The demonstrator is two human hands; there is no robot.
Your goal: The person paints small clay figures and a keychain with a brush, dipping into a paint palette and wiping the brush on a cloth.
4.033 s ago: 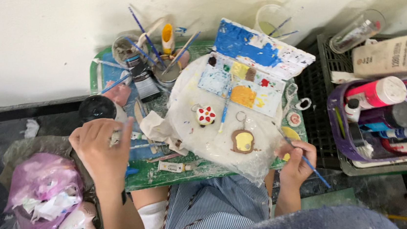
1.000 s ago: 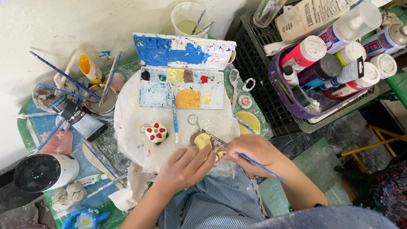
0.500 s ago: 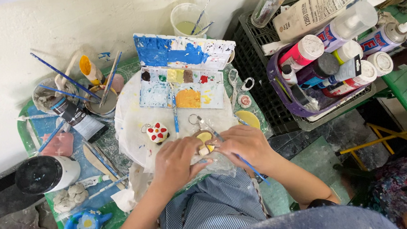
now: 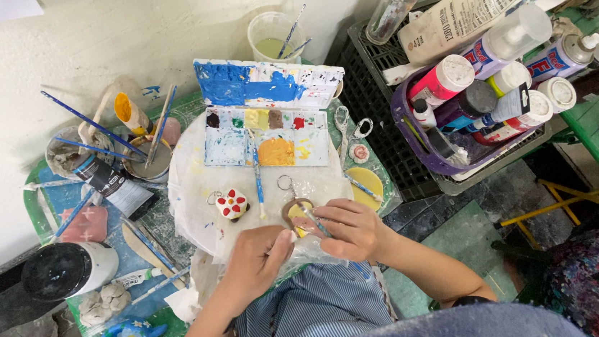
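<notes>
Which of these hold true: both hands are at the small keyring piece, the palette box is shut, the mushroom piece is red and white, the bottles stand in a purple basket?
1. Both hands, left hand and right hand, are at the keyring piece. True.
2. The palette box is shut. False: it lies open, paint showing.
3. The mushroom piece is red and white. True.
4. The right hand is bare of tools. False: it holds a brush.
5. Bottles stand in a purple basket. True.

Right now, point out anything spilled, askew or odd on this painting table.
Nothing looks spilled. The clear cup lies tipped on the black crate, and a brush lies loose across the palette. Both hands work at a yellow keychain piece.
</notes>
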